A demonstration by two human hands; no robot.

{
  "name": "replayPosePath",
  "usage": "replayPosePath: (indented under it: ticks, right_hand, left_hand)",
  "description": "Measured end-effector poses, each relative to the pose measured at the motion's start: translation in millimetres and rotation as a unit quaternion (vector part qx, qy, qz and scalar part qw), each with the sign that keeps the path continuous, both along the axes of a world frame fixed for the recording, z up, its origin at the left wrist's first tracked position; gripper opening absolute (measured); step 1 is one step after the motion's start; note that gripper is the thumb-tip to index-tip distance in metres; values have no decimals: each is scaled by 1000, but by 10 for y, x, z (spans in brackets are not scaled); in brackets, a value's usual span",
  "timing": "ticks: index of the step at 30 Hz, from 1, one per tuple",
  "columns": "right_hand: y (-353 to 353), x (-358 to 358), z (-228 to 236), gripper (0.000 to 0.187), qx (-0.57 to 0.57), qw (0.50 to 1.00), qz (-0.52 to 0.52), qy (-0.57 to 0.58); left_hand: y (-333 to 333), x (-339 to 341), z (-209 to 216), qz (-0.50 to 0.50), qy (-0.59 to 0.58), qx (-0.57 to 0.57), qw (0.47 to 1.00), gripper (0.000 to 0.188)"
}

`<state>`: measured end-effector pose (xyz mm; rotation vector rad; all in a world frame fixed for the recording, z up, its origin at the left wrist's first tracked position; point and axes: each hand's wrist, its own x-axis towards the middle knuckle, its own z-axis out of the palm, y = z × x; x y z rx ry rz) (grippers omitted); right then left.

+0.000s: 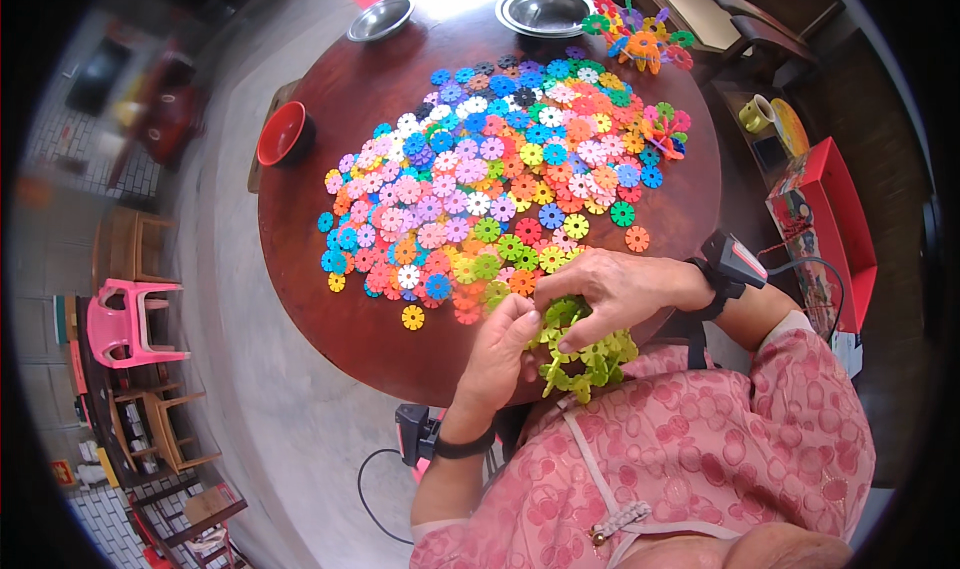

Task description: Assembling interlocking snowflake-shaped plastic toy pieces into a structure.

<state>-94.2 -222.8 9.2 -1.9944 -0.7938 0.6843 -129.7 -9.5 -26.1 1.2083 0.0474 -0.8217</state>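
At the table's near edge I hold a lime-green cluster of interlocking flower-shaped plastic discs (597, 361). From above, my right hand (620, 287) curves its fingers and thumb over the upper part of the cluster. My left hand (500, 349) is closed at the left side, thumb against fingers close to my right fingertips; its fingers are partly hidden behind the cluster. Just beyond my hands spreads a big pile of loose flower discs (470, 204) in many colours, with a single yellow disc (413, 317) lying apart on the left.
The round dark-red table (330, 309) carries a red bowl (283, 134), two metal bowls (381, 19) (546, 11) and an assembled multicoloured disc model (642, 44). A smaller model (667, 132) stands at right. A red box (840, 234) is beyond the right edge; a pink chair (135, 324) stands left.
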Motion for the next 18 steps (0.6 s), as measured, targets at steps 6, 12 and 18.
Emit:
replayPosePath:
  ticks: [6,12,18]
  right_hand:
    - [-108,113,-153,40,154,974,21,165]
    - [-103,223,-188,62,132,980,-2,147]
    - [-136,228,-349,54,158,961,-52,220]
  left_hand:
    - [33,26,130,-24,77,-51,995,13]
    - [94,120,-37,32,16,-8,999,18]
    - [36,190,-274,102,-455,294,834,20]
